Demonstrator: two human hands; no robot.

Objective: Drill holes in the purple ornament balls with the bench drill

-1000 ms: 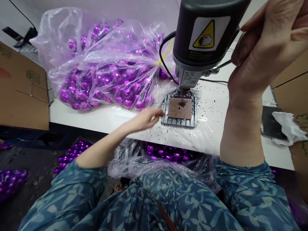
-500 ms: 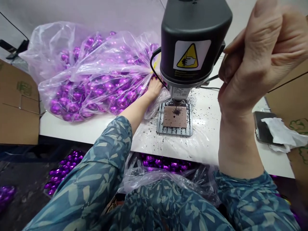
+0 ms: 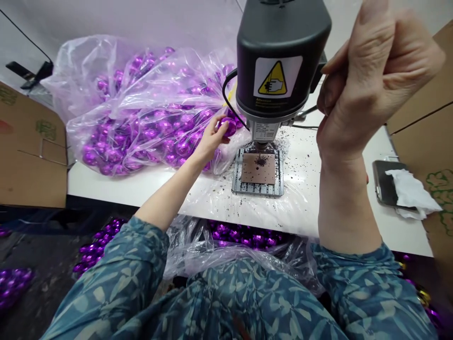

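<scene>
A shiny purple ball (image 3: 228, 126) is held in the fingers of my left hand (image 3: 212, 139), in front of the opening of a clear plastic bag (image 3: 148, 108) full of similar balls. To the right stands a black bench drill press (image 3: 283, 52) with a yellow warning label. Its metal base (image 3: 258, 190) carries a brown square board (image 3: 258, 174) with a small hole and dark shavings on it. My right hand (image 3: 371, 80) is closed at the drill's right side, around its feed lever (image 3: 307, 112); the lever's end is hidden in the fingers.
Dark shavings are scattered over the white table (image 3: 300, 189). A phone (image 3: 387, 184) with a crumpled tissue (image 3: 412, 191) lies at the right. Cardboard boxes (image 3: 31, 156) stand at both sides. Below the table edge, an open plastic bag (image 3: 191, 250) holds more purple balls (image 3: 244, 233).
My left hand has come out from the bag's mouth towards me, and a purple ball now shows in its fingers. The right hand stays at the lever. The view has shifted slightly.
</scene>
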